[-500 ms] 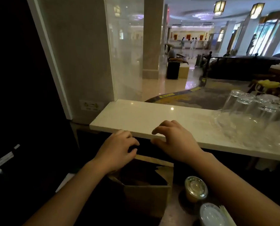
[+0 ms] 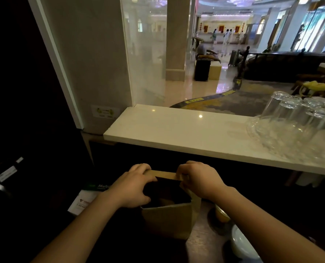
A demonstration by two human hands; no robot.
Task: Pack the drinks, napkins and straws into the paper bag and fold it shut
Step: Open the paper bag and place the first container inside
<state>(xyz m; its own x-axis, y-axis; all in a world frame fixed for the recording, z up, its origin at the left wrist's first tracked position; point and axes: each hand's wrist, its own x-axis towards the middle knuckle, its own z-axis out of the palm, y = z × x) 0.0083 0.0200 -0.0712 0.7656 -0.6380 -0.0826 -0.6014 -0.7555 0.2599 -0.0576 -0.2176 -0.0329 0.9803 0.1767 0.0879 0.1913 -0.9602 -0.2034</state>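
Observation:
A brown paper bag (image 2: pixel 169 221) stands open on the dark lower counter, right below me. My left hand (image 2: pixel 133 186) grips the left part of the bag's far rim, and my right hand (image 2: pixel 199 181) grips the right part of the same rim. The bag's inside is dark and I cannot tell what is in it. Two lidded drink cups sit to the right of the bag, partly hidden under my right forearm: an amber one (image 2: pixel 221 215) and a white-lidded one (image 2: pixel 241 243). Napkins and straws are not visible.
A white stone ledge (image 2: pixel 176 130) runs across above the bag, with several upturned clear glasses (image 2: pixel 298 126) at its right end. A white printed box (image 2: pixel 85 198) lies left of the bag. Dark cabinet fills the left side. A glass pane stands behind the ledge.
Both hands have come down from the edge of the white ledge onto the bag's far rim and now grip it. The view has tilted down a little.

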